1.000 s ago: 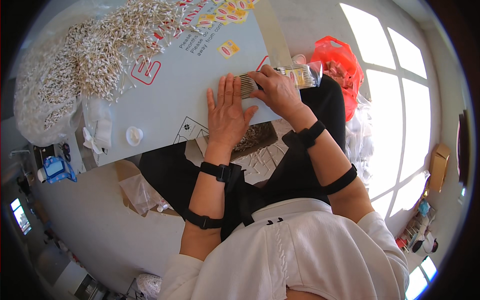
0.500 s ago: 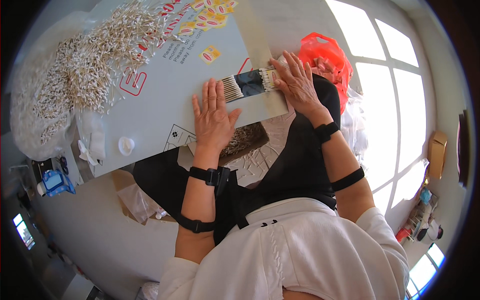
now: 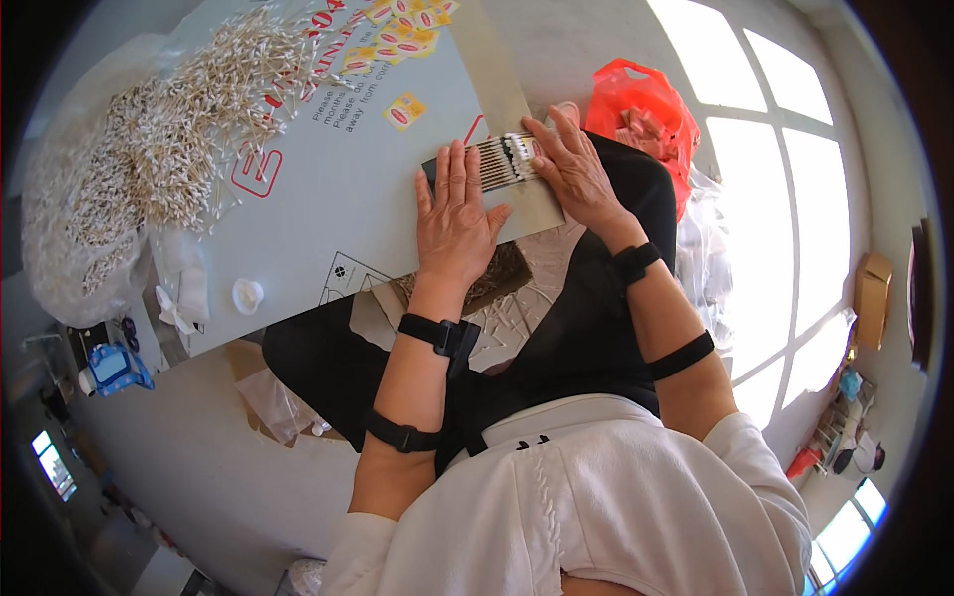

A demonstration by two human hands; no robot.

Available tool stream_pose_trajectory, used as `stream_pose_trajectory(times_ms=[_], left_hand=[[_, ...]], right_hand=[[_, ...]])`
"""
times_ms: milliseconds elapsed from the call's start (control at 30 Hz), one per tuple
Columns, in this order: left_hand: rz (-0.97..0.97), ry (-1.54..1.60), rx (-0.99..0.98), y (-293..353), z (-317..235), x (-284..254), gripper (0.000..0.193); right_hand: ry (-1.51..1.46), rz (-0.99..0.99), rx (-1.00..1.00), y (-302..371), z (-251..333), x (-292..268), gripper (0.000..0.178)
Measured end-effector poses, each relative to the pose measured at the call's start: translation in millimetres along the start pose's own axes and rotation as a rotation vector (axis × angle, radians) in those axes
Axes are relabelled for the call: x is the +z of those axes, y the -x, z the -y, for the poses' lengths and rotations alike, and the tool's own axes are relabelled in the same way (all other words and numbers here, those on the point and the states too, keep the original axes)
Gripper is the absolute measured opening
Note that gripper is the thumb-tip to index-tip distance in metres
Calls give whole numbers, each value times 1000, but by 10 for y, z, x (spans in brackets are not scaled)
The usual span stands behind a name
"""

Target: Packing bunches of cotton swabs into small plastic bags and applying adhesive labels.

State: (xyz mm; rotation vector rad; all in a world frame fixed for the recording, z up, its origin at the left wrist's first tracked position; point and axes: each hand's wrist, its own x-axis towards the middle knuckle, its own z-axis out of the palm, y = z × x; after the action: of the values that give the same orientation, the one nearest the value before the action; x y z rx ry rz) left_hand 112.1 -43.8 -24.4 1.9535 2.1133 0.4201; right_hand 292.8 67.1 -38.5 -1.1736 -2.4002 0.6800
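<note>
My left hand point(image 3: 457, 214) lies flat, fingers stretched out, on the left end of a row of cotton swabs point(image 3: 494, 165). The swabs lie side by side on a dark strip point(image 3: 430, 171), whose left end shows beside my fingers. At the row's right end, the white tips meet more white swab tips beside a small yellow and white printed card. Over that card rests my right hand point(image 3: 578, 177), its fingers extended and partly covering it. Whatever lies beneath both palms is hidden.
A big heap of loose swabs point(image 3: 189, 129) spills from a clear bag on the grey table board point(image 3: 298, 238). Several yellow cards point(image 3: 405, 111) lie farther right. A white cap point(image 3: 247, 295) sits near the front edge. Beyond the table stands a red plastic bag point(image 3: 646, 119).
My left hand has slid right, carrying the swab row along the dark strip. The gap between the two groups of swab tips has closed. My right hand has shifted slightly left.
</note>
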Motion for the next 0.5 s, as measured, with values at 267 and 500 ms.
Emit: stream_pose_trajectory(times_ms=[267,500], left_hand=[[-23,19,29,-130,-281,115,82],[-62,106,12,-137,-298,107,74]], right_hand=[[-87,-1,13,-7,32,-13,49],[-429,-133,127,-4,-64,-16,45]])
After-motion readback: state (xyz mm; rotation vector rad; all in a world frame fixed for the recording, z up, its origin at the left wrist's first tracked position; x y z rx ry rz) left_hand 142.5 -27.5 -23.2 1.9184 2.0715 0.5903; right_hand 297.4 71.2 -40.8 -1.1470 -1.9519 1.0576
